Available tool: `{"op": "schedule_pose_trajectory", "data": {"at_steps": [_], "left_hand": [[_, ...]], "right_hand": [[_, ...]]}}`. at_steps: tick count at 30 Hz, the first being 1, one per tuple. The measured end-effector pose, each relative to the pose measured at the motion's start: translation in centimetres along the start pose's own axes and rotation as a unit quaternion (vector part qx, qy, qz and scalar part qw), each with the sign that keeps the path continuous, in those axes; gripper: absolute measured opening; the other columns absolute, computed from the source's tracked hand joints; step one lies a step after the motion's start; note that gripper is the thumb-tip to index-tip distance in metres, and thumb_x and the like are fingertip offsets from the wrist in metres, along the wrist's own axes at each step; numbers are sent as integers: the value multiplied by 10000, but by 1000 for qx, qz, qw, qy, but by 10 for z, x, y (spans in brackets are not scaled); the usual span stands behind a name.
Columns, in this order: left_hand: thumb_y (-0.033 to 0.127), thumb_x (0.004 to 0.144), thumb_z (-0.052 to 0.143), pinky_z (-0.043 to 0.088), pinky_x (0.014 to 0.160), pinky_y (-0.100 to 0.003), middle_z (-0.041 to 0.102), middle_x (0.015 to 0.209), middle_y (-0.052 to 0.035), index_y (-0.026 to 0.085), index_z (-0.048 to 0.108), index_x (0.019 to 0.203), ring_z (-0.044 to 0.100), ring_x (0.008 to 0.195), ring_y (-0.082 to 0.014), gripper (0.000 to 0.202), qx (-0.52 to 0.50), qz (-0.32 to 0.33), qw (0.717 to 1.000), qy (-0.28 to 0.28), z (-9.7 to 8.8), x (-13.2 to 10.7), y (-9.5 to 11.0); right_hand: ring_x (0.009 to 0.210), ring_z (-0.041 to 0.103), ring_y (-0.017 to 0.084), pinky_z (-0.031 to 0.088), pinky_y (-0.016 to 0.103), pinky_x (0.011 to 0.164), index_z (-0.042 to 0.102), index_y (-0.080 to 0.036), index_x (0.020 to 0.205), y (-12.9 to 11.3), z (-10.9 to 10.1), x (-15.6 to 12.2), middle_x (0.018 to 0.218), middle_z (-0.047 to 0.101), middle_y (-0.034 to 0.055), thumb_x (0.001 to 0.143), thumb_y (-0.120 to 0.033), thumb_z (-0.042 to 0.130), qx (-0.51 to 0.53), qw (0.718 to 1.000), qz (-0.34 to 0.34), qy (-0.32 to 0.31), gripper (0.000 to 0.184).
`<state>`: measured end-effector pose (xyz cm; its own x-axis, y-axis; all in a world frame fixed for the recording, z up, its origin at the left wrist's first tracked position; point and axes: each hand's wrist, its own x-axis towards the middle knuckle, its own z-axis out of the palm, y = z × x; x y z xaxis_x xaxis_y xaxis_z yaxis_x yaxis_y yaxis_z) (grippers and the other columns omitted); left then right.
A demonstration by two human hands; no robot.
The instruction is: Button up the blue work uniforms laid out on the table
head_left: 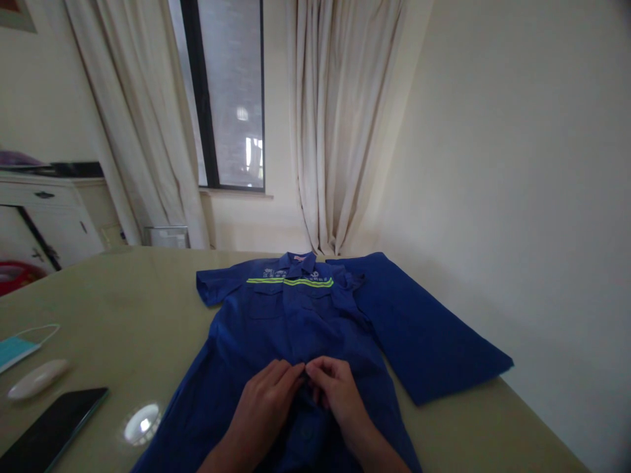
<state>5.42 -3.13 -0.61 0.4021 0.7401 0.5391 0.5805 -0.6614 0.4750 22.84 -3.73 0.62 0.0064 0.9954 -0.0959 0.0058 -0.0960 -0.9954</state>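
A blue short-sleeved work shirt (266,335) lies front up on the table, its collar at the far end and a yellow-green stripe across the chest. Both hands meet at its front placket, low on the shirt. My left hand (271,394) is closed, its fingertips pinching the placket edge. Close beside it, my right hand (335,387) also pinches the placket with thumb and forefinger. The spot between the fingertips is too small to make out a button or hole. One round button shows faintly on the cloth below the hands.
Folded dark blue cloth (419,322) lies right of the shirt, near the wall. At the left on the greenish table (148,295) are a black phone (54,430), a pale oval object (39,380) and a blue face mask (17,349). Curtains (340,131) hang behind.
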Motion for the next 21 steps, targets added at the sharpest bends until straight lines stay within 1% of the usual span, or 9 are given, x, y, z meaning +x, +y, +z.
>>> {"op": "schedule_pose_trajectory", "data": {"at_steps": [3, 5, 7, 9, 12, 15, 16, 18, 21], "left_hand": [[284, 1028, 447, 547, 832, -281, 752, 931, -32, 266, 725, 1039, 709, 870, -192, 278, 6, -40, 998, -41, -4, 4, 0], [298, 1044, 396, 537, 843, -269, 762, 961, -26, 269, 698, 1020, 724, 892, -181, 304, -22, -98, 992, -72, -9, 11, -1], [292, 1054, 325, 534, 824, -280, 768, 986, -30, 267, 659, 1099, 736, 899, -185, 339, -41, -154, 983, -94, -16, 17, -3], [286, 1044, 303, 538, 808, -308, 769, 982, -46, 251, 615, 1208, 742, 900, -206, 354, -42, -195, 974, -106, -25, 18, -4], [390, 974, 514, 548, 921, -352, 753, 1136, -71, 256, 588, 1312, 717, 1056, -237, 370, -54, -192, 970, -140, -45, -2, -7], [494, 695, 848, 454, 1136, -471, 588, 1483, -64, 363, 564, 1409, 565, 1344, -321, 780, -34, -130, 971, -197, -63, -42, -13], [502, 639, 885, 407, 1171, -536, 545, 1529, -52, 404, 564, 1418, 518, 1390, -358, 848, -7, -107, 972, -211, -69, -56, -16], [513, 762, 797, 373, 1182, -601, 550, 1524, -10, 474, 582, 1392, 508, 1400, -361, 667, 53, -82, 973, -211, -77, -79, -25], [439, 981, 524, 445, 1153, -541, 666, 1390, 44, 511, 658, 1289, 632, 1284, -281, 343, 109, -63, 977, -170, -86, -98, -38]], "right_hand": [[576, 570, 142, 443, 251, 576, 702, -176, 764, -8, -5, -3, 648, 626, -3, 851, -585, 660, -52, 998, -46, -1, 420], [711, 632, 167, 477, 258, 661, 735, -194, 905, -18, -7, -10, 783, 690, 17, 908, -539, 638, -110, 989, -95, -7, 358], [829, 657, 188, 501, 272, 741, 726, -222, 1069, -30, -10, -20, 918, 715, 30, 915, -510, 659, -165, 978, -125, -21, 334], [953, 665, 218, 516, 304, 850, 682, -246, 1216, -39, -16, -32, 1053, 713, 46, 852, -506, 746, -217, 964, -147, -36, 452], [1190, 612, 290, 466, 380, 1048, 598, -287, 1379, -37, -36, -55, 1298, 653, 79, 676, -484, 895, -301, 936, -170, -69, 788], [1280, 569, 356, 449, 435, 1098, 555, -291, 1454, -13, -68, -80, 1423, 593, 120, 578, -439, 943, -393, 900, -163, -97, 970], [1287, 568, 367, 455, 443, 1096, 554, -293, 1462, -3, -80, -88, 1432, 593, 128, 597, -433, 929, -419, 887, -163, -104, 952], [1285, 581, 350, 463, 441, 1096, 556, -317, 1465, 16, -104, -99, 1423, 613, 118, 717, -435, 852, -458, 867, -174, -89, 813], [1232, 622, 303, 483, 433, 1077, 631, -368, 1383, 30, -126, -107, 1325, 679, 79, 878, -371, 698, -498, 844, -199, -25, 509]]}}
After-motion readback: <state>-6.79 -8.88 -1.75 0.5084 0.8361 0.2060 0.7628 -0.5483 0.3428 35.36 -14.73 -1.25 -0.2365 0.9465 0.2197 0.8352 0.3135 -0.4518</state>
